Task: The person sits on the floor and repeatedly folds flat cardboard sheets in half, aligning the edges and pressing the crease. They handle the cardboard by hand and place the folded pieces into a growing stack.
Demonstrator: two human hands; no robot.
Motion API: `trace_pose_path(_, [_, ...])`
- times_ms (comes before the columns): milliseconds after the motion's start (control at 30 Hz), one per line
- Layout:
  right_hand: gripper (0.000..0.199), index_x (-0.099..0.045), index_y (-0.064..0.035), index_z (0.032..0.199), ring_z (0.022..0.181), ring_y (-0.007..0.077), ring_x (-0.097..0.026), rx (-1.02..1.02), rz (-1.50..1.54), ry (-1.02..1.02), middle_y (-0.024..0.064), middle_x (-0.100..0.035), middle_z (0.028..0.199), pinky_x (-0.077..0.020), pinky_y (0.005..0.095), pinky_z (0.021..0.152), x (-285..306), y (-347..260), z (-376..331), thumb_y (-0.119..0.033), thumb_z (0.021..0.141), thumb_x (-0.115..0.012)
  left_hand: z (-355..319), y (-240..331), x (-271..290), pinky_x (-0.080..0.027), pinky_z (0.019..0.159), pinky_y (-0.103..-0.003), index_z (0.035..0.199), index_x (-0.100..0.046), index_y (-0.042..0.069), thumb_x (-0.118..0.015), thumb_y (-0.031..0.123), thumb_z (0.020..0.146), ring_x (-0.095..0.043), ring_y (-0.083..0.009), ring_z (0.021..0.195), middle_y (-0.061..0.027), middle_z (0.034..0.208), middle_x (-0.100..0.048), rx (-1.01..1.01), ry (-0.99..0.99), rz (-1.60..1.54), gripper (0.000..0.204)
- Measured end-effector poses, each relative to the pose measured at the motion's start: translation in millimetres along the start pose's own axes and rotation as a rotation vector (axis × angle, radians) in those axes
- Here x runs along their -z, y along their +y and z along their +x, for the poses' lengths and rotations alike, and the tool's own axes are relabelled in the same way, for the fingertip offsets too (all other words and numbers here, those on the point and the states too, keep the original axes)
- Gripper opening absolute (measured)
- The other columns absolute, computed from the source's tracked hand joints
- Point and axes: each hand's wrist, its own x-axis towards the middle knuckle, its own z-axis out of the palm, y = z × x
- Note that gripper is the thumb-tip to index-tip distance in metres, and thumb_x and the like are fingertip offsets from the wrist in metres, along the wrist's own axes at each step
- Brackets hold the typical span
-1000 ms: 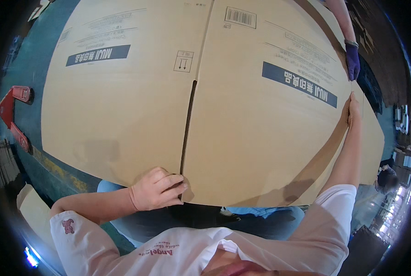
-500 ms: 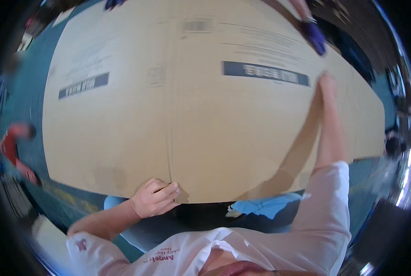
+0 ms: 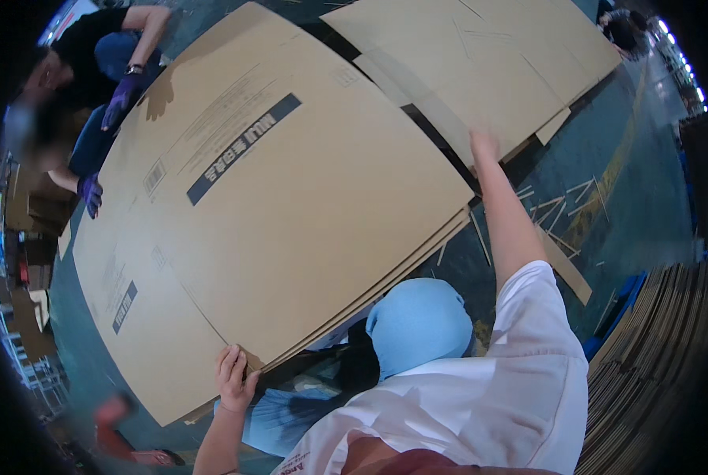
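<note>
A large flattened cardboard sheet point(image 3: 314, 214), brown with dark printed bands, lies on top of a low stack in front of me. My left hand point(image 3: 233, 380) is at its near edge beside a crease, fingers curled closely on the edge. Stretched out to the far right, my right hand point(image 3: 484, 146) is at the near edge of a second cardboard pile point(image 3: 488, 63), close to the gap between the two. Its fingers are blurred, so their grip is unclear.
At the far left a co-worker's purple-gloved hands point(image 3: 122, 99) are by the sheet's far edge. Cardboard strips point(image 3: 563, 210) litter the green floor on the right. A tall stack of cardboard point(image 3: 654, 364) stands at lower right. A blurred red shape point(image 3: 112, 427) is at lower left.
My view has turned to the right, bringing the second pile and strips into sight. My right hand has gone from the printed sheet to the second pile; my left stays near the crease.
</note>
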Motion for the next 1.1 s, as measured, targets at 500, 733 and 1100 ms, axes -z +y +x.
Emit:
trace_pose_path(500, [0.029, -0.047, -0.0098, 0.112, 0.075, 0.0283, -0.059, -0.446, 1.561, -0.371, 0.0145, -0.053, 0.102, -0.0533, 0.0321, 0.052, 120, -18, 55, -0.009, 0.085, -0.058, 1, 14, 8, -0.04, 0.097, -0.046, 0.111, -0.056, -0.004, -0.07, 0.006, 0.067, -0.048, -0.0392, 0.113, -0.0188, 0.122, -0.053, 0.013, -0.014, 0.045, 0.047])
trace_pose_path(733, [0.021, -0.048, 0.0031, 0.107, 0.079, 0.0289, -0.061, -0.235, 1.813, -0.875, 0.0237, -0.053, 0.102, -0.0579, 0.0308, 0.061, 262, -193, -144, -0.003, 0.087, -0.051, 32, 51, 31, -0.038, 0.094, -0.047, 0.106, -0.058, -0.001, -0.072, 0.01, 0.066, -0.049, -0.0354, 0.111, -0.0172, 0.118, -0.054, 0.087, -0.163, 0.196, 0.043])
trace_pose_path(1100, [0.038, -0.049, 0.0051, 0.112, 0.1, 0.0315, -0.057, 0.657, 1.518, -1.64, 0.0241, -0.054, 0.114, -0.05, 0.042, 0.081, 446, -265, -397, -0.022, 0.086, -0.053, 172, 146, -46, -0.038, 0.098, -0.041, 0.115, -0.057, 0.005, -0.066, 0.025, 0.076, -0.047, -0.0328, 0.117, -0.0156, 0.122, -0.054, 0.014, -0.091, 0.093, 0.045])
